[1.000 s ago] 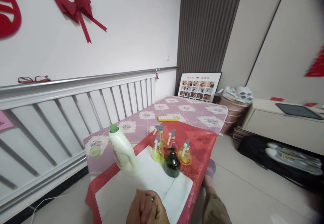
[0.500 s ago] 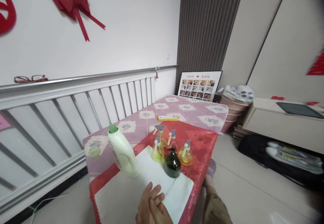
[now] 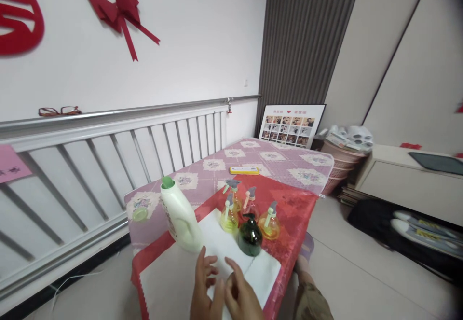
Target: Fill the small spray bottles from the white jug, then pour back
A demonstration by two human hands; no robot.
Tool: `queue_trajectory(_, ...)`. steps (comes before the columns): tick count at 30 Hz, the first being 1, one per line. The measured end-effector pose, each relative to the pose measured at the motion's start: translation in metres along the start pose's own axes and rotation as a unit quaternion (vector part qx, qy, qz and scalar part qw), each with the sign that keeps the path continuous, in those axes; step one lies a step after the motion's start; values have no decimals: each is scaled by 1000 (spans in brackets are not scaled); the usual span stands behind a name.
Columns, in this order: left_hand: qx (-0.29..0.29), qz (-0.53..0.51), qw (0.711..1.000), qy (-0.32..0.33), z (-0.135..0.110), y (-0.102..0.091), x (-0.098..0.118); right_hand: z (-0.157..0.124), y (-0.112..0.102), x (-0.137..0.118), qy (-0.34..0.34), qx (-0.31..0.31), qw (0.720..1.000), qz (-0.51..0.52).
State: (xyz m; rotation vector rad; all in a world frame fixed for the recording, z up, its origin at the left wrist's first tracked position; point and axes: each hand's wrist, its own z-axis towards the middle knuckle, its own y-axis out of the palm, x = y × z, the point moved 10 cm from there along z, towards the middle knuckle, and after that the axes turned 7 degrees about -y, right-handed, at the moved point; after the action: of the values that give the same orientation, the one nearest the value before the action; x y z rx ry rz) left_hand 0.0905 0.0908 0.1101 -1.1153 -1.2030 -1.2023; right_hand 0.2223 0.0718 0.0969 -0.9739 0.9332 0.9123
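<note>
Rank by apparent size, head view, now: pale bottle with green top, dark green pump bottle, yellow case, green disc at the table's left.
1. Pale bottle
2. Dark green pump bottle
3. Yellow case and green disc: unranked; case is longer, but looks thin, and sits farther off.

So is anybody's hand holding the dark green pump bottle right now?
No, the dark green pump bottle stands by itself, with a gap between it and both the left hand and the right hand.
</note>
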Motion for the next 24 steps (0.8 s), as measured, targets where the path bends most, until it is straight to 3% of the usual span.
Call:
queue_trajectory(3, -34, 122, 992, 21, 23, -8, 33, 20, -25, -22, -38, -3, 992, -120)
queue_trajectory(5, -47, 234, 971, 28, 35, -10, 54, 35, -40, -45, -65, -2, 974, -216)
queue_trajectory(10, 25, 393, 917, 65, 52, -18, 102, 64, -53, -109, -168, 36, 904, -391)
queue_trajectory(14, 64, 419, 900, 103, 54, -15, 123, 75, -47, -132, -208, 54, 868, -447)
queue_trajectory(19, 40, 403, 910, 94, 52, -8, 116, 75, -31, -126, -214, 21, 866, -451)
queue_trajectory(24, -35, 358, 932, 41, 50, -10, 71, 53, -17, -81, -183, -36, 902, -389)
